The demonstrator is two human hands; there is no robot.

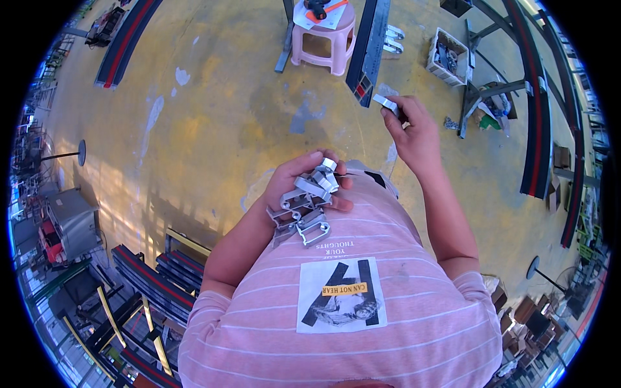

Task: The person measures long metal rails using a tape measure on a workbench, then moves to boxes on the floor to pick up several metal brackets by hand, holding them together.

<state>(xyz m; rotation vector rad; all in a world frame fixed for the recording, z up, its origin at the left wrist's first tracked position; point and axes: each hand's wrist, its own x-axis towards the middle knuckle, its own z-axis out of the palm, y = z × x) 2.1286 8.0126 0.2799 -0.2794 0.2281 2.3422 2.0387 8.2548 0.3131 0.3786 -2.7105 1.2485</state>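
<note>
My left hand point(285, 182) is cupped against my body around a bunch of silvery metal brackets point(309, 191), cut pieces of hollow profile with small hooked ends. Several of them stick out past my palm and lean on my forearm. My right hand point(414, 131) reaches forward, pinching one small silvery bracket point(386, 103) between thumb and fingers. That piece is beside the near end of a long dark metal profile point(370, 55), whose open end shows red inside. Whether bracket and profile touch, I cannot tell.
A pink stool point(323, 46) carries a power tool point(317, 8). More brackets point(393, 40) sit along the profile's right side. A white crate point(447, 57) of parts stands right, near a long red-striped beam point(533, 116). Stacked beams point(155, 278) lie lower left.
</note>
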